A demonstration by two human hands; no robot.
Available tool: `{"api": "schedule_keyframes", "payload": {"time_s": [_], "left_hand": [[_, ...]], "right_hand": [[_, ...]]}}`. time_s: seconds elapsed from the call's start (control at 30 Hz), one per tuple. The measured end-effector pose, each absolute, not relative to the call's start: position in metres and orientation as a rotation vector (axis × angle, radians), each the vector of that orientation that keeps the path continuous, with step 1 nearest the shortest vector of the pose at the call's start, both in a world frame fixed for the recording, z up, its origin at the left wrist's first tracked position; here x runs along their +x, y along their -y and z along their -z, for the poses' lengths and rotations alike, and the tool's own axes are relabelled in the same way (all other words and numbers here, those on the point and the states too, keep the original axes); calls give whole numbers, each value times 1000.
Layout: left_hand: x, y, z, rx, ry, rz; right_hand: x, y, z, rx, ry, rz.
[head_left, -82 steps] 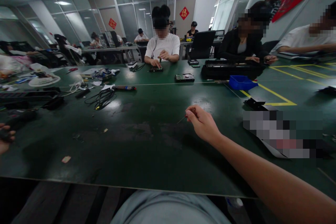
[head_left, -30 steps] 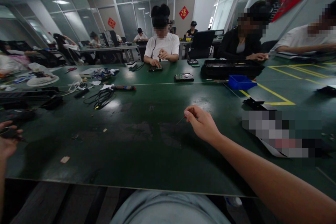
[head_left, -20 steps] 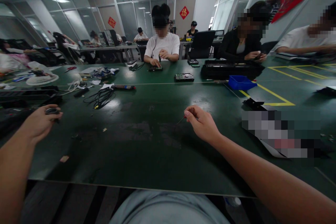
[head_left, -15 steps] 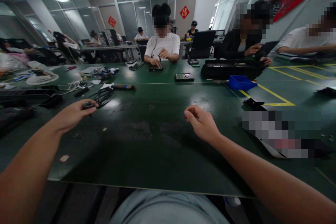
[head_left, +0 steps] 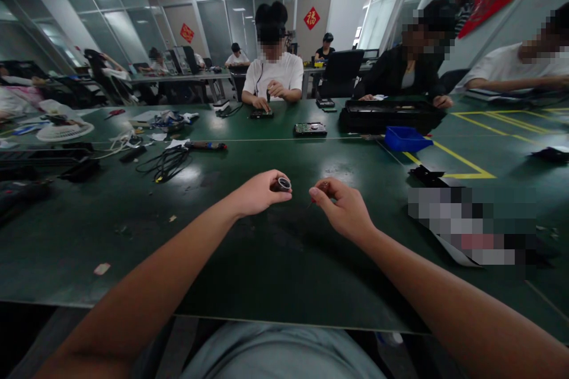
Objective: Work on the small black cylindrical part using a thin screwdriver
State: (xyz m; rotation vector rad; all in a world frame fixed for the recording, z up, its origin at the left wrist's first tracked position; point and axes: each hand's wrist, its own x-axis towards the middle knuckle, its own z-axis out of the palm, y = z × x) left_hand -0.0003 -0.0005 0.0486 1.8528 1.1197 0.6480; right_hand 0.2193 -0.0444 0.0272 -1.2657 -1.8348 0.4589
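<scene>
Near the middle of the green table (head_left: 249, 272), my left hand (head_left: 260, 195) is closed around a small dark cylindrical piece (head_left: 283, 185) with a pale ring round its upper end. A short gap to its right, my right hand (head_left: 344, 204) is closed in a pinch on a thin-shafted tool (head_left: 310, 202) with a reddish part at the fingertips. Its thin end points down and left; the rest is mostly hidden in the hand. Both hands are held above the table, apart from each other.
Black cables (head_left: 166, 163) and a dark handled tool (head_left: 207, 145) lie left. Ahead is a hard drive (head_left: 310, 129). A blue bin (head_left: 406, 138) and a long black casing (head_left: 386, 115) stand right. A person (head_left: 273, 77) works opposite.
My left hand has moved right from beside the cables, carrying the dark cylindrical piece close to my right hand. My right hand has stayed nearly in place, still pinching the tool.
</scene>
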Motion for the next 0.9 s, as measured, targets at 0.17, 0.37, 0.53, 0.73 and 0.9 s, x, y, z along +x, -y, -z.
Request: {"api": "schedule_keyframes", "payload": {"time_s": [0.17,0.37,0.53,0.73,0.9], "left_hand": [[28,15,-26,2024,-1216,-618],[20,22,-9,2233,-1159,-630],[8,13,-3,2387,-1172,-675],[0,5,-1,2328,-1177,-824],[-2,4,-2,2262,-1170,-899]], "right_hand": [[220,45,-27,-1259,1850,-493],[219,46,-26,-1252,1841,-491],[220,43,-21,-1234,1727,-517],[222,41,-19,-1125,1540,-591],[221,43,-19,-1105,1555,-623]]}}
